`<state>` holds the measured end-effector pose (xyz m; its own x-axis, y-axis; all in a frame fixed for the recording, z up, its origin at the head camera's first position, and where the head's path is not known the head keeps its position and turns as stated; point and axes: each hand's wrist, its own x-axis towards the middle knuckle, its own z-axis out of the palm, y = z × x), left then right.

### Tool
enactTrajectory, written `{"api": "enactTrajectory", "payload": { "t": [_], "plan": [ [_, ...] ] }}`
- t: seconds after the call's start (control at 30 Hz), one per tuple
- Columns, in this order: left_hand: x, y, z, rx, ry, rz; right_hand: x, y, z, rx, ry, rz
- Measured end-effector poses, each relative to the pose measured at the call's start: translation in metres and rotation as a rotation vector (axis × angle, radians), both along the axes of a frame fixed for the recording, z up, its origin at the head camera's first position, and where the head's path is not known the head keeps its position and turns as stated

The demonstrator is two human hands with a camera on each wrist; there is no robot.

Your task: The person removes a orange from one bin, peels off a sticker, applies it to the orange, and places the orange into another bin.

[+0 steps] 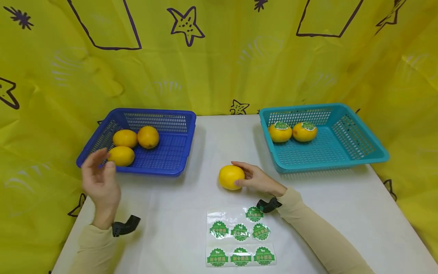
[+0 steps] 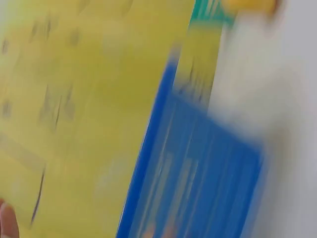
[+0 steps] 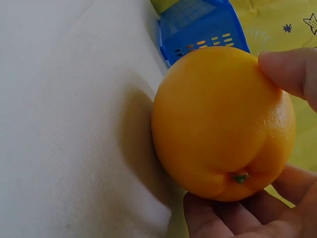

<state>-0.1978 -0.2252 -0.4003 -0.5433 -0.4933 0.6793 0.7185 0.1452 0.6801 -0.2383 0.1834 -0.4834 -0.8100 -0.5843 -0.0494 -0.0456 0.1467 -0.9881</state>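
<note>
My right hand [image 1: 257,179] grips a yellow lemon [image 1: 231,177] between thumb and fingers at mid table. The right wrist view shows the lemon [image 3: 218,124] looking orange-yellow, its green stem end toward the camera. It is low over the white cloth; whether it touches is unclear. My left hand [image 1: 102,180] is raised at the front left corner of the blue basket [image 1: 164,171], fingers loosely bent, holding nothing. Several lemons [image 1: 121,156] lie inside that basket. Below the right hand lies a sheet of round green stickers [image 1: 240,232].
At the right stands a teal basket [image 1: 328,166] with two lemons [image 1: 304,131], each bearing a green sticker. A yellow patterned curtain [image 1: 219,68] hangs behind the white table [image 1: 171,213]. The left wrist view is blurred, showing the blue basket's side [image 2: 198,163].
</note>
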Motion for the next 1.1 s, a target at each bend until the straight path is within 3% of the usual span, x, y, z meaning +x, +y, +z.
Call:
{"api": "enactTrajectory", "payload": {
  "t": [0.07, 0.17, 0.27, 0.37, 0.5, 0.67, 0.87, 1.1],
  "plan": [
    [0.006, 0.022, -0.008, -0.056, 0.031, -0.18, 0.0, 0.002, 0.0, -0.005, -0.004, 0.007],
    [0.015, 0.052, -0.022, -0.174, -0.028, -0.43, 0.0, 0.003, 0.001, -0.021, -0.009, 0.024],
    [0.023, 0.075, -0.038, -0.36, -0.196, -0.594, -0.001, 0.004, 0.001, -0.035, -0.013, 0.041],
    [0.028, 0.093, -0.055, -0.578, -0.399, -0.687, 0.0, 0.005, 0.0, -0.033, -0.003, 0.054],
    [0.03, 0.111, -0.072, -0.848, -0.595, -0.73, 0.001, 0.006, 0.0, -0.02, 0.018, 0.041],
    [0.032, 0.124, -0.079, -1.036, -0.667, -0.718, 0.002, 0.008, 0.001, 0.022, 0.032, 0.007],
    [0.034, 0.13, -0.083, -1.157, -0.665, -0.719, 0.007, 0.016, 0.005, 0.05, 0.054, -0.046],
    [0.035, 0.134, -0.088, -1.175, -0.674, -0.678, 0.019, 0.031, 0.008, 0.053, 0.064, -0.106]
  ]
}}
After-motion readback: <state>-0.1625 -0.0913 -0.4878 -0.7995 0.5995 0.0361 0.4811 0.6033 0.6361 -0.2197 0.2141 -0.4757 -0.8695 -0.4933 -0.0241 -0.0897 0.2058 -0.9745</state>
